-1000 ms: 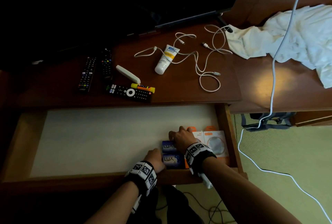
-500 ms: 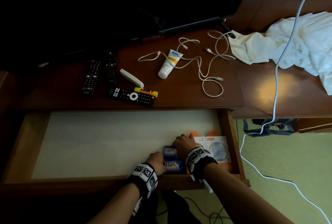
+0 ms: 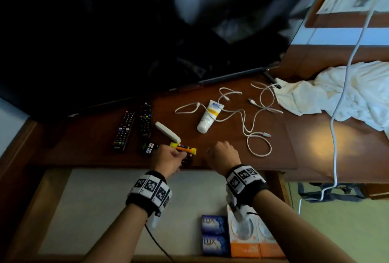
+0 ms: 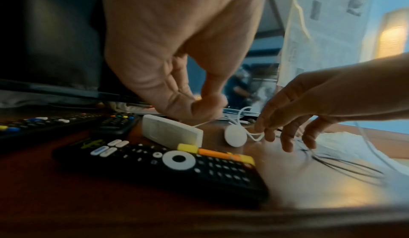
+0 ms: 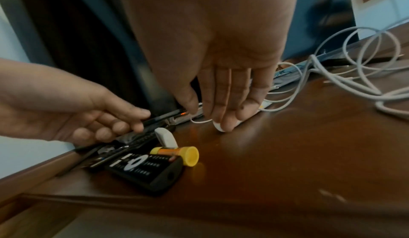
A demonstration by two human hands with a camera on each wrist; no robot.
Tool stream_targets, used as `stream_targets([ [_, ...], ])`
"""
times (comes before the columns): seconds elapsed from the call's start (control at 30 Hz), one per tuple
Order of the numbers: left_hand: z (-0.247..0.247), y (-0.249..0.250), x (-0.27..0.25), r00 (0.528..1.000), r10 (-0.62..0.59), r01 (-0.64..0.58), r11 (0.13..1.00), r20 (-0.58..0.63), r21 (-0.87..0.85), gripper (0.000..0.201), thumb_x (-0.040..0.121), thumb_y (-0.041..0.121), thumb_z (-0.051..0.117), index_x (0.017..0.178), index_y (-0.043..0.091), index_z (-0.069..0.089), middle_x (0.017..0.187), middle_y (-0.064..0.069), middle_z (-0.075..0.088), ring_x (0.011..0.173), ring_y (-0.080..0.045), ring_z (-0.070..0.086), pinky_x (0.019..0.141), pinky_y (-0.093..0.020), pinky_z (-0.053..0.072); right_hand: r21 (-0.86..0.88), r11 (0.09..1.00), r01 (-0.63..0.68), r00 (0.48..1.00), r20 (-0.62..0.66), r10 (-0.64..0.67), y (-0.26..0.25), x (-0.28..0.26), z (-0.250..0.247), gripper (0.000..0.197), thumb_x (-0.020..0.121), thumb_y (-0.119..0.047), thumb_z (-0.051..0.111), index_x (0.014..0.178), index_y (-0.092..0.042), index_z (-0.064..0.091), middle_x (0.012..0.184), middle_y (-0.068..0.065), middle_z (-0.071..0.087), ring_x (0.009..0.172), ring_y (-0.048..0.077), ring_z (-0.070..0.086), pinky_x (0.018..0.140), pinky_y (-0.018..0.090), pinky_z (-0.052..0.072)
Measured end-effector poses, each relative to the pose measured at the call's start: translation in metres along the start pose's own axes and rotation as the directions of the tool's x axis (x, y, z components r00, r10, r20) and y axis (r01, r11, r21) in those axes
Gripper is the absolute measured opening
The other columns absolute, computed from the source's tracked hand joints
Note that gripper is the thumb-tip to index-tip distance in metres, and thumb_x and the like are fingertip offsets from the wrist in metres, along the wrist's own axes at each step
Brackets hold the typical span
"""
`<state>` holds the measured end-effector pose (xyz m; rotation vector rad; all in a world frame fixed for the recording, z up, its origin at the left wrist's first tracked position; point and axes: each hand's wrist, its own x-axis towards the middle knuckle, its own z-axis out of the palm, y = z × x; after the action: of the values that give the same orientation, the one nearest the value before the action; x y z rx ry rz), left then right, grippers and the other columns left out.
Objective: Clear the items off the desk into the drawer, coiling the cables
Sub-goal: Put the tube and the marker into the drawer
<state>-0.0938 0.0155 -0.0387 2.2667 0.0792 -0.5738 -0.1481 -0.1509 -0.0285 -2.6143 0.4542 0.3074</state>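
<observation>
My left hand (image 3: 171, 157) hovers over the black remote with a white ring (image 4: 177, 163) at the desk's front edge, fingers loosely curled and holding nothing. A yellow-orange marker (image 3: 183, 148) lies against that remote. To its right my right hand (image 3: 222, 151) hangs over bare desk, straight fingers (image 5: 223, 101) pointing down, empty. Loose white cables (image 3: 252, 125) sprawl further back right, around a white cream tube (image 3: 208, 118). A white stick-shaped device (image 3: 167, 132) and two more black remotes (image 3: 124, 130) lie to the left. Below, the drawer (image 3: 94, 210) stands open.
Two blue LUX soap boxes (image 3: 212, 233) and orange boxes (image 3: 252, 246) sit in the drawer's front right corner. A dark TV (image 3: 126, 31) stands behind the desk items. A white cloth (image 3: 336, 90) and a thick white cord (image 3: 336, 115) lie at the right.
Both hands have left the soap boxes in the drawer and risen to the desk's front edge, left over the ringed remote, right beside it. The view has tilted up.
</observation>
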Motion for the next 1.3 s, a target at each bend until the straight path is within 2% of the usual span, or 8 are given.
stream_targets([
  [0.1, -0.021, 0.015, 0.028, 0.969, -0.052, 0.053, 0.999, -0.242, -0.004, 0.035, 0.085, 0.039, 0.065, 0.067, 0.01, 0.073, 0.064, -0.009, 0.072, 0.058, -0.024, 0.069, 0.06, -0.031, 0.058, 0.089, 0.996, 0.014, 0.997, -0.079, -0.007, -0.013, 0.03, -0.006, 0.027, 0.087, -0.024, 0.049, 0.11, -0.015, 0.061, 0.115, 0.013, 0.061, 0.101, 0.041, 0.061, 0.076, 0.041, 0.052],
  [0.23, -0.033, 0.021, 0.054, 0.954, -0.157, 0.16, 0.987, -0.254, -0.01, 0.038, 0.087, 0.038, 0.065, 0.064, 0.009, 0.071, 0.066, -0.011, 0.071, 0.059, -0.024, 0.069, 0.059, -0.033, 0.06, 0.057, 0.998, -0.007, 0.998, -0.069, 0.011, -0.019, 0.061, 0.0, 0.043, 0.091, -0.031, 0.054, 0.133, -0.02, 0.047, 0.135, 0.011, 0.04, 0.112, 0.037, 0.056, 0.081, 0.044, 0.051],
  [0.3, -0.033, 0.022, 0.057, 0.961, -0.083, 0.102, 0.993, -0.265, 0.059, 0.034, 0.085, 0.035, 0.068, 0.062, 0.009, 0.07, 0.066, -0.009, 0.071, 0.059, -0.022, 0.068, 0.057, -0.028, 0.056, 0.057, 0.998, -0.009, 0.998, -0.067, 0.013, -0.019, 0.071, 0.006, 0.045, 0.093, -0.032, 0.054, 0.136, -0.025, 0.044, 0.139, 0.011, 0.033, 0.115, 0.036, 0.053, 0.081, 0.044, 0.052],
  [0.47, -0.012, 0.024, 0.048, 0.954, 0.299, -0.291, 0.883, 0.039, 0.368, 0.014, 0.078, 0.03, 0.075, 0.09, 0.024, 0.074, 0.084, 0.007, 0.064, 0.081, -0.012, 0.063, 0.068, -0.023, 0.047, 0.118, 0.992, -0.038, 0.995, -0.086, 0.049, -0.015, 0.082, 0.013, 0.033, 0.093, -0.032, 0.055, 0.125, -0.022, 0.054, 0.135, 0.013, 0.03, 0.115, 0.038, 0.05, 0.085, 0.046, 0.053],
  [0.6, 0.002, 0.025, 0.053, 0.911, 0.348, -0.412, 0.717, 0.224, 0.563, 0.029, 0.081, 0.038, 0.069, 0.109, 0.03, 0.07, 0.113, 0.007, 0.057, 0.108, -0.016, 0.057, 0.085, -0.033, 0.046, 0.095, 0.991, -0.094, 0.991, -0.087, 0.102, -0.01, 0.086, 0.006, 0.028, 0.091, -0.025, 0.059, 0.116, -0.014, 0.054, 0.131, 0.014, 0.03, 0.112, 0.039, 0.047, 0.082, 0.049, 0.053],
  [0.83, 0.006, 0.031, 0.055, 0.861, 0.377, -0.508, 0.589, 0.343, 0.629, 0.021, 0.083, 0.031, 0.068, 0.103, 0.028, 0.07, 0.116, 0.007, 0.056, 0.113, -0.018, 0.057, 0.091, -0.037, 0.046, 0.239, 0.956, -0.171, 0.972, -0.119, 0.204, 0.004, 0.078, -0.003, 0.06, 0.072, -0.027, 0.075, 0.116, -0.005, 0.04, 0.122, 0.018, 0.046, 0.111, 0.04, 0.051, 0.085, 0.043, 0.046],
  [1.13, -0.006, 0.047, 0.054, 0.796, 0.582, -0.577, 0.648, 0.165, 0.498, 0.028, 0.092, 0.027, 0.057, 0.12, 0.03, 0.057, 0.118, 0.005, 0.061, 0.112, -0.02, 0.052, 0.083, -0.038, 0.045, 0.376, 0.927, -0.006, 0.924, -0.353, 0.149, -0.006, 0.064, -0.046, 0.053, 0.081, -0.032, 0.069, 0.12, -0.004, 0.047, 0.116, 0.016, 0.054, 0.105, 0.033, 0.053, 0.079, 0.034, 0.037],
  [1.3, -0.025, 0.059, 0.048, 0.742, 0.67, -0.631, 0.7, -0.004, 0.334, 0.027, 0.095, 0.031, 0.051, 0.121, 0.035, 0.051, 0.107, 0.0, 0.059, 0.083, -0.013, 0.049, 0.058, -0.016, 0.03, 0.434, 0.899, 0.062, 0.861, -0.479, 0.172, -0.012, 0.05, -0.071, 0.043, 0.085, -0.035, 0.062, 0.12, -0.011, 0.053, 0.114, 0.01, 0.055, 0.104, 0.026, 0.05, 0.084, 0.033, 0.036],
])
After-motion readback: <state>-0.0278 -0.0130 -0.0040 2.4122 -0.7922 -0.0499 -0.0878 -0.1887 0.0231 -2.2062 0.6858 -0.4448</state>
